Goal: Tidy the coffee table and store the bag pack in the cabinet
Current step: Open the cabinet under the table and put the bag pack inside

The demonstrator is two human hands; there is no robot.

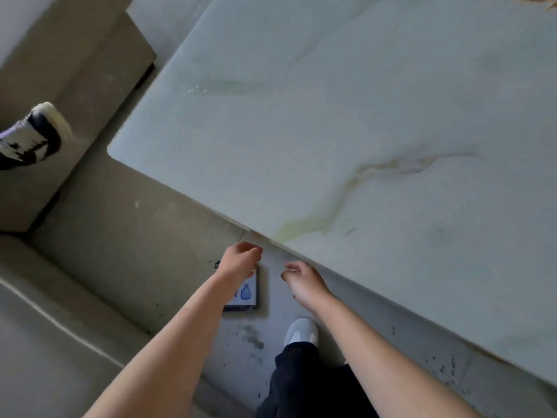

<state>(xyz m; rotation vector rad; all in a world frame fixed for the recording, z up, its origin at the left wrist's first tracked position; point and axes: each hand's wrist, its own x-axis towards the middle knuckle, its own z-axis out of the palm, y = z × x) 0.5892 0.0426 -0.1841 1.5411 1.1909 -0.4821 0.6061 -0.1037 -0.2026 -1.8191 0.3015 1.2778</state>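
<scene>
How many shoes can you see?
2. A white shoe is on the floor near the table edge; a black-and-white shoe rests on the sofa at far left. Others may be hidden.

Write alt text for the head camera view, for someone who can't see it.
Two bare hands, left and right, reach down toward a small box on the floor beside a marble coffee table. A sofa sits to the left.
</scene>
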